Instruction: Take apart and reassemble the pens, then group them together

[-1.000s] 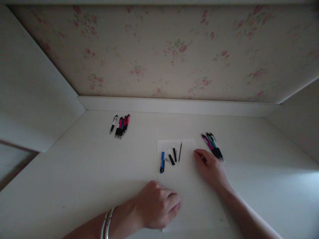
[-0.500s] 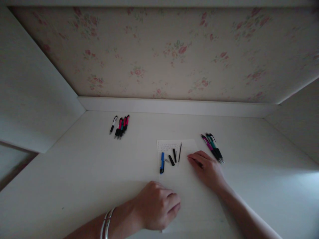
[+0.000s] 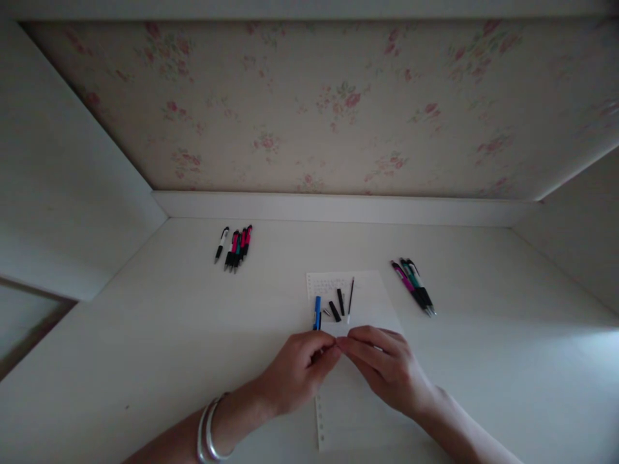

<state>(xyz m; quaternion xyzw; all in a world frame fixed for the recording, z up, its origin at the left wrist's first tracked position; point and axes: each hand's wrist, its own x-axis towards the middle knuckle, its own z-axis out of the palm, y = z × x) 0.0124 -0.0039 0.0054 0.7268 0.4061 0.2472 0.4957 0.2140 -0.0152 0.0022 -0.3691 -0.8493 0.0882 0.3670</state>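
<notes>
My left hand [image 3: 302, 370] and my right hand [image 3: 387, 367] meet fingertip to fingertip above the sheet of paper [image 3: 358, 412]. Both are closed in a pinch; whatever lies between the fingertips is too small or hidden to name. Just beyond them, pen parts lie on the paper: a blue pen barrel [image 3: 317, 312], partly covered by my left hand, two black grips [image 3: 334, 311] [image 3: 340, 301], a thin dark ink refill [image 3: 351, 298] and small silvery tips [image 3: 327, 312]. Faint handwriting shows at the paper's top.
On the white desk [image 3: 169, 335], several pens with pink, teal and white barrels [image 3: 236, 249] lie at the back left, a white pen [image 3: 221, 245] beside them. Purple, teal and white pens [image 3: 412, 287] lie at the right. A floral panel [image 3: 290, 109] stands behind.
My right hand has moved left and toward me from beside the refill. My left hand has risen slightly and turned, and the two hands now meet at the fingertips.
</notes>
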